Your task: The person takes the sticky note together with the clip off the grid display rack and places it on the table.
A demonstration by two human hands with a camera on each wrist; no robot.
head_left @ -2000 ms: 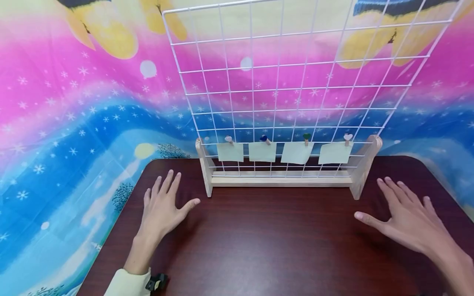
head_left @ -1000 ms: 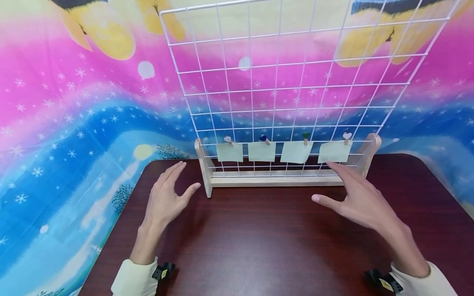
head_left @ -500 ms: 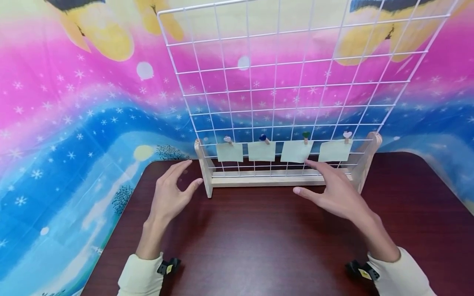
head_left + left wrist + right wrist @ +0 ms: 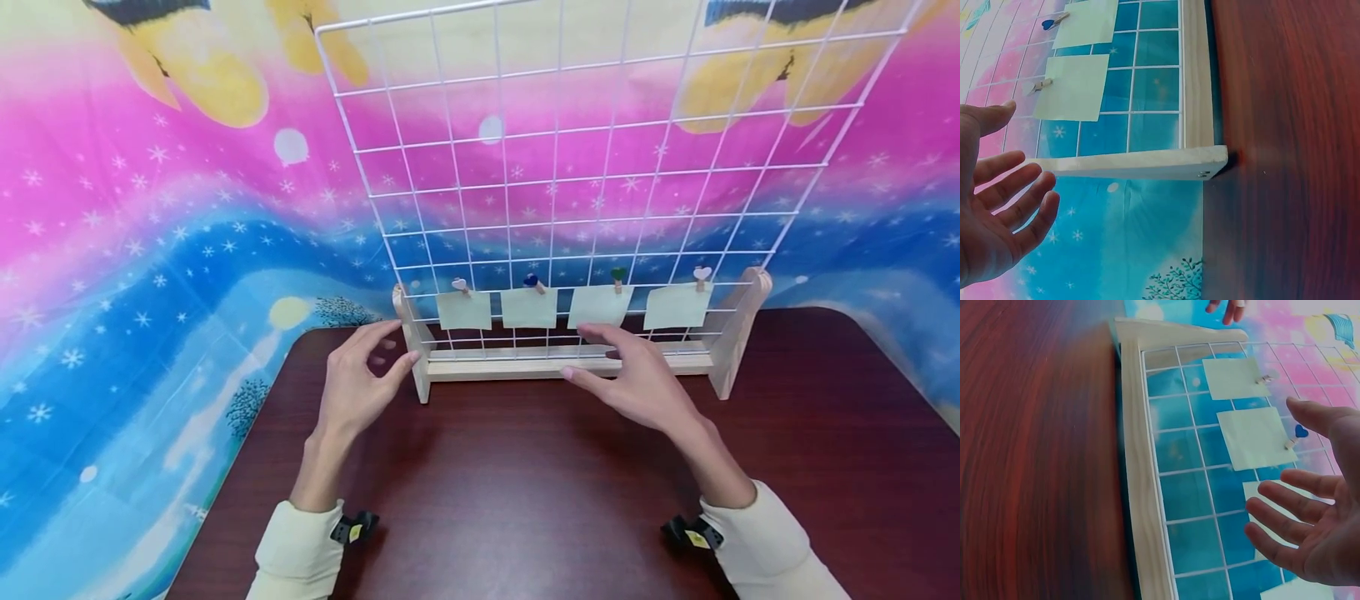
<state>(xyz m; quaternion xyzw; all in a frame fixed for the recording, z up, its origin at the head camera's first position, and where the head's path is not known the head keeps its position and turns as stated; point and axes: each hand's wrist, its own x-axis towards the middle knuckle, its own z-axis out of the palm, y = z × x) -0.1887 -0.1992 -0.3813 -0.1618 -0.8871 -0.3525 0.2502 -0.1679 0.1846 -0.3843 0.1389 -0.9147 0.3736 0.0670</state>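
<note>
A white wire grid (image 4: 570, 179) stands upright in a wooden base (image 4: 570, 367). Several pale paper notes hang in a row low on it, each under a small heart-topped clothespin; the leftmost note (image 4: 464, 311) has a white heart clothespin (image 4: 461, 286), and its neighbour (image 4: 529, 308) a blue one (image 4: 534, 282). My left hand (image 4: 360, 379) hovers by the base's left upright, fingers loosely bent, holding nothing. In front of the third note (image 4: 598, 306), below its green heart clothespin (image 4: 618, 278), my right hand (image 4: 637, 379) is held with thumb and fingers apart, also holding nothing.
The grid's base rests near the back of a dark red-brown table (image 4: 510, 483). A colourful cloth backdrop (image 4: 172, 225) with snowflakes hangs behind it. Each wrist carries a small black camera, such as the left one (image 4: 356, 527).
From the table's right side, my right hand has moved left to the front of the third note. My left hand has shifted slightly right and up, its fingers drawing closer together.
</note>
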